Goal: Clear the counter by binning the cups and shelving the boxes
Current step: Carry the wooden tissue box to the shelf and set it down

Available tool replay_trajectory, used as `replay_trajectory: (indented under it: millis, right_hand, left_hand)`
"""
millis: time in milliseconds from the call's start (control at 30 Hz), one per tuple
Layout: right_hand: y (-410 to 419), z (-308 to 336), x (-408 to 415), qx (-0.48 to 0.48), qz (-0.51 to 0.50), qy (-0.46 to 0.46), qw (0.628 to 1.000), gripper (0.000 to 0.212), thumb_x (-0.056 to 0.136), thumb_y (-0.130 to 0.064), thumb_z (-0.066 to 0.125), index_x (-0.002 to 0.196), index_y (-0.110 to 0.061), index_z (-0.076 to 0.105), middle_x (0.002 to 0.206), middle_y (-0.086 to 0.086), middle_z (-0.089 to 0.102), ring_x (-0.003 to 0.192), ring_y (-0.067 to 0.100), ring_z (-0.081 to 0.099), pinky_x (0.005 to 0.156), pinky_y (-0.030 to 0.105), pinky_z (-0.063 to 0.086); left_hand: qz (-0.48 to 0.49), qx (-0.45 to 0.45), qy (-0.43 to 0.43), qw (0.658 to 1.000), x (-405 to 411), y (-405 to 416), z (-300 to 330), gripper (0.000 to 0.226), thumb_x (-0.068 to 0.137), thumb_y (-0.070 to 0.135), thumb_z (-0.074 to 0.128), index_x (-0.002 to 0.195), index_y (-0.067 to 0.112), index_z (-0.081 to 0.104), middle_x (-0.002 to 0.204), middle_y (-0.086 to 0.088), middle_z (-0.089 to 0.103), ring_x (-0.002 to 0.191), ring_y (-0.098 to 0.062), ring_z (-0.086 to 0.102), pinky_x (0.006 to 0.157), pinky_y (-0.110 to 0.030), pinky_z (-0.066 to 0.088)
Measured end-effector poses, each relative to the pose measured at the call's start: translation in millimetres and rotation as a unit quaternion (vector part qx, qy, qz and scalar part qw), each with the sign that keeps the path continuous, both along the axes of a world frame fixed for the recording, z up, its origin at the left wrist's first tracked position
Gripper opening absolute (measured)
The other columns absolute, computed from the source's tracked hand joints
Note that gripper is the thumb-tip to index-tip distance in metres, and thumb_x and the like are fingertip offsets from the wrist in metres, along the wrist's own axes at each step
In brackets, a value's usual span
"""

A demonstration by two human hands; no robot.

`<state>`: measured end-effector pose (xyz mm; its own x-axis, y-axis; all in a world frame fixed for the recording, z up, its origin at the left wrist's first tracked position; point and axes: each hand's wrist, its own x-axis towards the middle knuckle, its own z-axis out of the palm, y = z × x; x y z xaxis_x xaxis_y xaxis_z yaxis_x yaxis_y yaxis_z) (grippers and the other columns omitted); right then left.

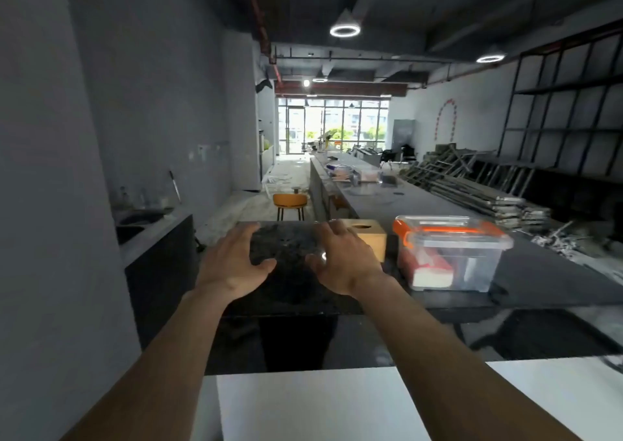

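Both my arms reach forward over the dark speckled counter [290, 272]. My left hand [232, 262] hovers palm down with its fingers spread and holds nothing. My right hand [344, 258] is curved, thumb apart from the fingers. A small clear glint shows beside its thumb, and I cannot tell whether a transparent cup is in its grasp. Just behind the right hand, partly hidden by it, stands a wooden box [372, 238] with an oval hole in its top. To its right sits a clear plastic box with an orange lid [451, 255], with items inside.
A white surface [303, 403] lies below my arms. A sink counter [151, 228] runs along the left wall. An orange stool [290, 203] stands beyond the counter. A long counter [387, 191] with clear containers stretches away. Black shelving [566, 103] lines the right wall above stacked metal frames.
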<state>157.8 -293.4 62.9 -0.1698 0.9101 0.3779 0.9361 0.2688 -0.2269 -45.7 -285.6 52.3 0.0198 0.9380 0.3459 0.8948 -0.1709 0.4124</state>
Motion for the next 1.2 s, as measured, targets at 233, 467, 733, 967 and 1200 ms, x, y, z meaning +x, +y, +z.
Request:
replay_trajectory:
  millis: [233, 467, 733, 967, 1200]
  right_hand:
    - [40.5, -13.4, 80.0, -0.039, -0.138, 0.132, 0.981, 0.06, 0.094, -0.047, 0.057, 0.146, -0.023, 0.038, 0.145, 0.01, 0.044, 0.13, 0.036, 0.047, 0.107, 0.052, 0.041]
    - [93.3, -52.5, 96.2, -0.093, -0.169, 0.292, 0.937, 0.073, 0.094, -0.049, 0.06, 0.154, -0.024, 0.028, 0.156, 0.009, 0.035, 0.139, 0.035, 0.041, 0.11, 0.049, 0.042]
    - [147.6, -76.5, 118.6, -0.094, -0.154, 0.459, 0.87, 0.104, 0.087, -0.045, 0.072, 0.16, -0.02, 0.001, 0.168, 0.007, 0.007, 0.152, 0.034, 0.013, 0.121, 0.05, 0.021]
    - [173.6, -80.1, 130.7, -0.092, -0.115, 0.542, 0.827, 0.085, 0.094, -0.035, 0.065, 0.159, -0.016, 0.015, 0.164, 0.009, 0.021, 0.148, 0.029, 0.027, 0.122, 0.043, 0.024]
    - [170.6, -73.7, 127.0, -0.139, -0.134, 0.446, 0.874, 0.059, 0.097, -0.054, 0.049, 0.137, -0.01, 0.05, 0.143, 0.016, 0.04, 0.105, 0.025, 0.049, 0.094, 0.032, 0.038]
  left_hand:
    - [-0.111, -0.042, -0.217, 0.969, 82.0, 81.7, -16.3, 0.079, 0.084, 0.053, 0.068, 0.151, 0.027, 0.036, 0.158, 0.0, 0.039, 0.143, -0.022, 0.04, 0.116, -0.042, 0.036]
    - [-0.087, -0.132, -0.433, 0.888, 133.7, 133.4, -43.9, 0.076, 0.09, 0.053, 0.062, 0.154, 0.029, 0.031, 0.161, -0.003, 0.035, 0.145, -0.025, 0.037, 0.114, -0.044, 0.033]
    - [-0.069, -0.168, -0.518, 0.836, 177.1, 169.7, -64.7, 0.077, 0.091, 0.063, 0.052, 0.156, 0.031, 0.027, 0.161, -0.004, 0.035, 0.144, -0.028, 0.037, 0.113, -0.045, 0.031]
    - [-0.089, -0.217, -0.532, 0.813, 211.0, 184.1, -71.7, 0.077, 0.093, 0.061, 0.05, 0.159, 0.035, 0.017, 0.166, -0.001, 0.025, 0.15, -0.026, 0.026, 0.119, -0.044, 0.021]
    - [0.002, -0.153, -0.507, 0.848, 188.9, 174.0, -71.2, 0.05, 0.099, 0.049, 0.048, 0.14, 0.021, 0.056, 0.13, -0.008, 0.064, 0.118, -0.027, 0.06, 0.109, -0.047, 0.045]
